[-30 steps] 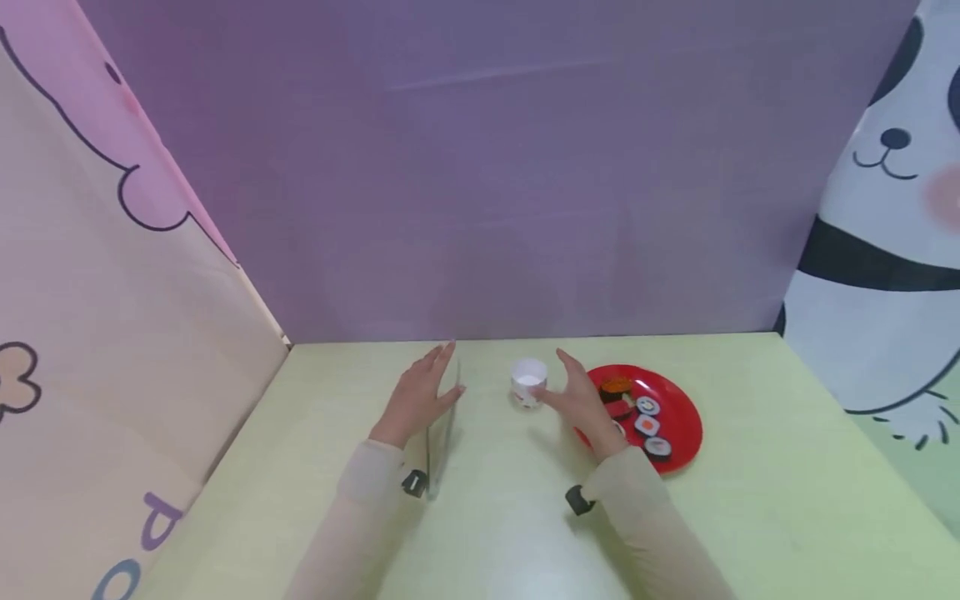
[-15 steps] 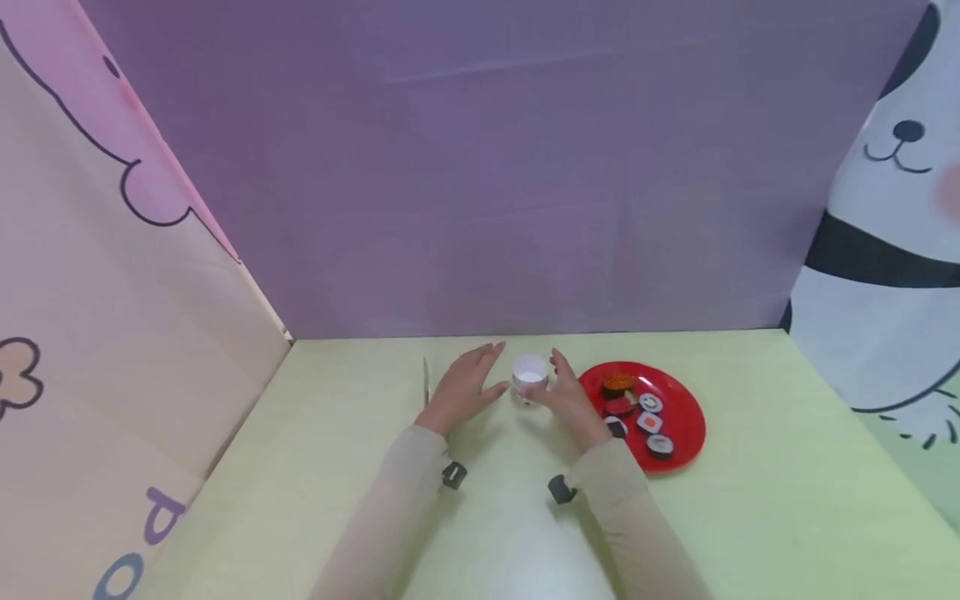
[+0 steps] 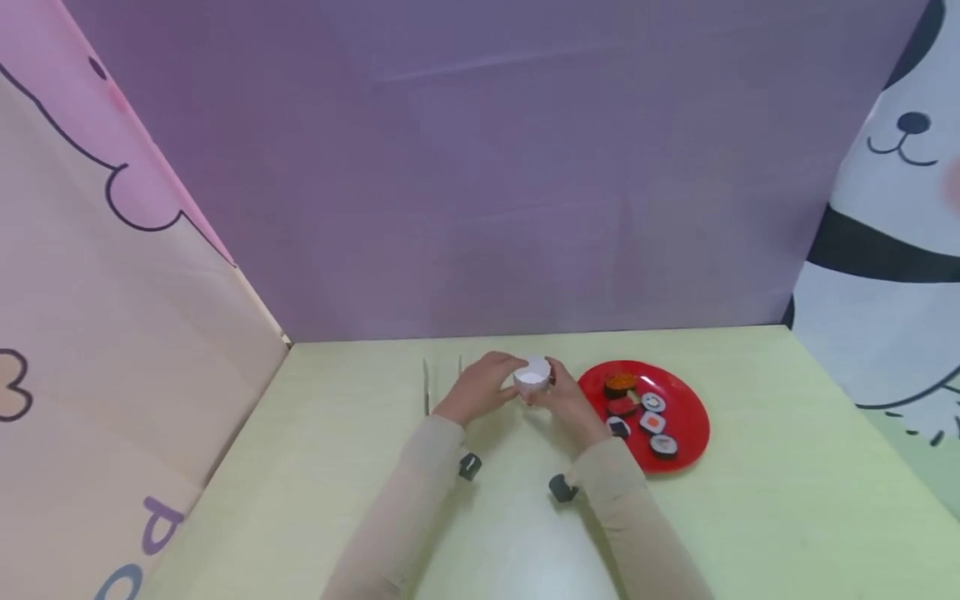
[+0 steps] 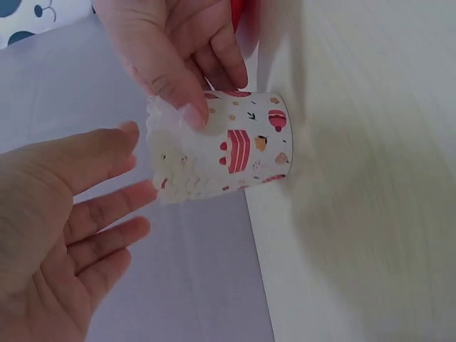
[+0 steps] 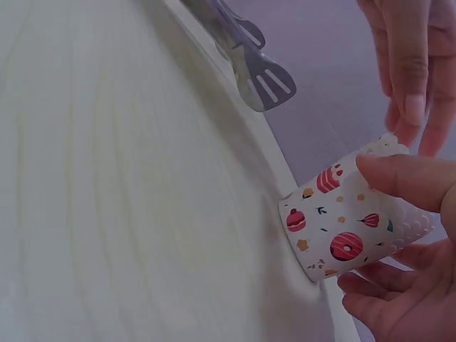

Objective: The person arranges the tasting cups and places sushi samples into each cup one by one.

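Observation:
My right hand [image 3: 567, 400] pinches a white paper baking cup [image 4: 246, 146] by its side, thumb against the wall in the right wrist view. Red cakes and doughnuts are printed on it. Several scalloped rims show at its mouth in the left wrist view, so it looks like a nested stack. My left hand [image 4: 64, 221] is beside the rim with its fingers spread and slightly bent. Whether its fingertips touch the rim I cannot tell. Nor is it plain whether the cup's base touches the table [image 3: 337, 467].
A red plate [image 3: 693, 425] with several sushi pieces [image 3: 651, 423] stands right of my right hand. Metal tongs with slotted heads [image 5: 267, 82] stand on edge left of the cup, partly behind my left hand in the head view. A purple backdrop [image 3: 480, 192] closes the far side.
My left hand has moved right, away from the tongs and up to the cup. My right hand has closed its fingers on the cup. The plate and tongs stay put.

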`<state>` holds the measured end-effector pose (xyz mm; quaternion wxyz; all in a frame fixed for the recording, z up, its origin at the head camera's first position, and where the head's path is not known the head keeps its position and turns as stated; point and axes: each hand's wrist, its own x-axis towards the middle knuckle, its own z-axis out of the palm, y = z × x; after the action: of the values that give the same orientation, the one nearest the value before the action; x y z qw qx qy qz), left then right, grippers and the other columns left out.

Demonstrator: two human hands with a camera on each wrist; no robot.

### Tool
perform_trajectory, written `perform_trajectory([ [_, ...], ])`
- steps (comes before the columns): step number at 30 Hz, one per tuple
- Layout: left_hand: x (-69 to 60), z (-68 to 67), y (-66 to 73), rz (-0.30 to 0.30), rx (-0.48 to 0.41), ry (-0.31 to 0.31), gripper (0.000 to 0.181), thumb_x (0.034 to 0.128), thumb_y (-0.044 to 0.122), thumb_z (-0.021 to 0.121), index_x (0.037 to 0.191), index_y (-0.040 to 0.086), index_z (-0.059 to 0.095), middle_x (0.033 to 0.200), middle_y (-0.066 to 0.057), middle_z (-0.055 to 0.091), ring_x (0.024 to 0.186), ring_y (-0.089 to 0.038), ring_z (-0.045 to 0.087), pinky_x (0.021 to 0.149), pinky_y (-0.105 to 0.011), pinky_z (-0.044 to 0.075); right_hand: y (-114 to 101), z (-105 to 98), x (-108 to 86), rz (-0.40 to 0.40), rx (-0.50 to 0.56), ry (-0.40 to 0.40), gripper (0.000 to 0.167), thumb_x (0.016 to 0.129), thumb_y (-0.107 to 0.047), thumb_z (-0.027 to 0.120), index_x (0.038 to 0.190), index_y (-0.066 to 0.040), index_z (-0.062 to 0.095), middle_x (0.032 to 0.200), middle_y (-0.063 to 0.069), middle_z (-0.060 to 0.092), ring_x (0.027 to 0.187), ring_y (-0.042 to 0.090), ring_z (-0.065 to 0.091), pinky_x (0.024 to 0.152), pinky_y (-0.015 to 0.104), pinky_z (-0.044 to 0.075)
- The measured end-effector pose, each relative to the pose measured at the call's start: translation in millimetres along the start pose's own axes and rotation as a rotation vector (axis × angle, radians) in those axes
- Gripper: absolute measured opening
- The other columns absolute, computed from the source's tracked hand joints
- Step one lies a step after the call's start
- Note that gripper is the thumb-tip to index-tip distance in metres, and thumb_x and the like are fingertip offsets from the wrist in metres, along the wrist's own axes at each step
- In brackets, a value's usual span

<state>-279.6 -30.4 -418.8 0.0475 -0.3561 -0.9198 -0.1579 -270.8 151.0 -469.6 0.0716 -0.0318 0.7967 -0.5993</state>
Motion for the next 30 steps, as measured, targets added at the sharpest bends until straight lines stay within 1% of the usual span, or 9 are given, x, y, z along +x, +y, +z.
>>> perform_trajectory([
  [3,4.0,1.3,4.5,0.027,0.036,-0.012,0.028,0.0882,0.018,0.066,0.115,0.01,0.065,0.113,-0.005,0.066,0.109,-0.02,0.058,0.095,-0.033,0.045,-1,3,-4.1,-0.001,0.004,0.008,0.081,0.083,-0.014,0.07,0.146,0.0,0.02,0.147,0.022,0.031,0.133,0.037,0.029,0.109,0.052,0.025],
  [7,7.8,4.4,11.8,0.05,0.075,-0.016,0.022,0.0863,0.015,0.068,0.108,0.01,0.069,0.104,-0.002,0.069,0.098,-0.017,0.062,0.088,-0.029,0.048,1,4,-9.6,-0.008,0.0,0.014,0.074,0.085,-0.011,0.068,0.144,-0.001,0.025,0.145,0.019,0.034,0.128,0.036,0.033,0.106,0.051,0.032],
  [10,9.1,3.4,16.3,0.04,0.088,-0.017,0.022,0.086,0.015,0.068,0.107,0.01,0.07,0.102,-0.001,0.07,0.095,-0.016,0.063,0.086,-0.027,0.049,2,5,-11.0,-0.027,-0.004,0.022,0.066,0.086,-0.009,0.067,0.141,-0.002,0.031,0.14,0.017,0.04,0.123,0.033,0.039,0.103,0.047,0.037],
  [13,8.9,1.7,17.4,0.039,0.094,-0.015,0.018,0.0856,0.015,0.069,0.103,0.011,0.072,0.097,0.0,0.071,0.089,-0.014,0.064,0.082,-0.026,0.05,2,6,-11.8,-0.04,0.014,0.023,0.062,0.086,-0.008,0.066,0.138,0.0,0.034,0.136,0.018,0.044,0.118,0.032,0.043,0.1,0.044,0.04],
  [19,8.0,1.1,16.6,0.059,0.119,-0.019,0.011,0.085,0.014,0.069,0.094,0.016,0.075,0.088,0.004,0.071,0.078,-0.011,0.063,0.074,-0.022,0.049,1,8,-13.7,-0.024,0.015,0.023,0.061,0.086,-0.01,0.067,0.138,-0.001,0.036,0.135,0.017,0.046,0.119,0.032,0.043,0.103,0.046,0.037],
  [24,9.5,1.0,15.6,0.091,0.145,0.0,0.01,0.0857,0.012,0.067,0.089,0.017,0.075,0.081,0.005,0.07,0.068,-0.008,0.059,0.066,-0.02,0.047,0,6,-13.3,-0.034,0.009,0.022,0.059,0.087,-0.012,0.067,0.137,-0.003,0.037,0.135,0.016,0.046,0.117,0.031,0.044,0.102,0.046,0.037],
  [27,10.3,0.9,15.5,0.092,0.165,0.012,0.009,0.0856,0.012,0.067,0.088,0.017,0.075,0.078,0.005,0.069,0.065,-0.008,0.057,0.064,-0.02,0.046,0,6,-11.6,-0.029,0.016,0.019,0.06,0.086,-0.013,0.067,0.137,-0.004,0.037,0.135,0.015,0.046,0.117,0.031,0.045,0.102,0.045,0.037],
  [30,10.3,0.9,15.9,0.086,0.18,0.015,0.009,0.0859,0.012,0.067,0.088,0.017,0.075,0.078,0.005,0.069,0.064,-0.008,0.056,0.064,-0.02,0.047,0,6,-10.4,-0.023,0.007,0.019,0.061,0.086,-0.013,0.067,0.138,-0.003,0.036,0.136,0.017,0.045,0.118,0.032,0.044,0.102,0.046,0.038],
])
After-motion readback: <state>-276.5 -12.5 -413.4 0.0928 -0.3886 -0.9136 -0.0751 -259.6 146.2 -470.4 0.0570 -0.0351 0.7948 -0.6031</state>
